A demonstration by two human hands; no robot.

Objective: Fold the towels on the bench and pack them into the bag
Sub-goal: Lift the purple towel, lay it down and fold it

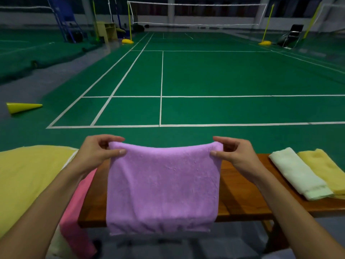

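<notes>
While it is hanging in front of the person, the purple towel is the thing to read first.

Purple towel (162, 186): it is hanging as a doubled sheet in the middle of the view, over the front edge of the bench, its top edge sagging a little between the 2 hands and its bottom hem drooping below the seat.
Handling: it is looking soft, limp and light, with a fuzzy pile that should not slip; it will be draping, not holding any shape, so each fold needs a flat surface or 2 grips.
Where to hold: the 2 top corners are serving well; for the next fold I would judge the same corners, brought together or laid down onto the seat.
Left hand (99, 152): it is pinching the top left corner, at 9 o'clock from the towel's middle, thumb in front and fingers curled behind.
Right hand (236, 153): it is pinching the top right corner, at 3 o'clock, in the same way.
Bench (240, 199): its wooden seat is running behind the towel from 9 to 3 o'clock.
Pale green towel (298, 174): it is lying folded on the seat at 3 o'clock, touching a yellow towel (323, 171) just beyond it.
Pink towel (78, 212): it is draping off the bench end at 8 o'clock.
Yellow cloth (31, 176): it is spreading at 9 o'clock; whether it is the bag I cannot tell.
Yellow cone (22, 107): it is lying on the floor at 10 o'clock, well apart.
</notes>
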